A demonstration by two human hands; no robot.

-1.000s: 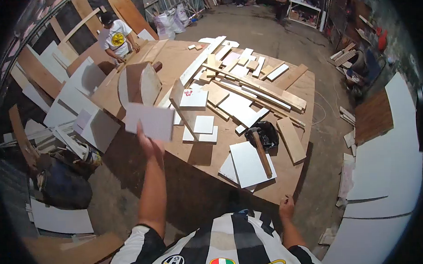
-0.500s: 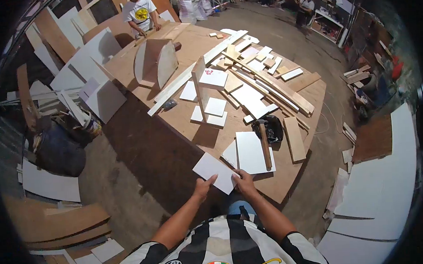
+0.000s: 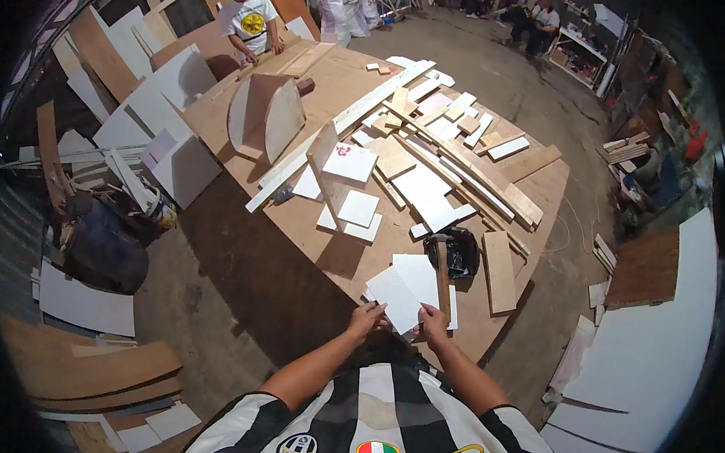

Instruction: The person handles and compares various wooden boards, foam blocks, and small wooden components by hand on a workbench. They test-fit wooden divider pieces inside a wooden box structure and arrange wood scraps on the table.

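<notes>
Between my two hands is a white rectangular board [image 3: 395, 296], over the table's near edge and overlapping another white board [image 3: 418, 271] there. My left hand [image 3: 366, 320] pinches its left edge. On the lower right edge, my right hand [image 3: 431, 321] is closed, thumb on top. A hammer [image 3: 442, 278] with a wooden handle lies just beyond my right hand, its head by a black plastic bag [image 3: 462, 253]. Farther forward stands an upright wooden piece [image 3: 322, 168] with white panels attached or resting against it; I cannot tell which.
Wood strips and white offcuts [image 3: 425, 188] cover much of the plywood table [image 3: 299, 241]. A curved wooden box [image 3: 267, 118] stands at the far left. Across the table, a person [image 3: 250, 27] has hands on wood. Large white sheets [image 3: 638, 353] lean at right; a dark bin [image 3: 103, 243] stands left.
Both hands have carried the white board forward and slightly right, from in front of the table edge to over the boards lying there. My view has shifted slightly.
</notes>
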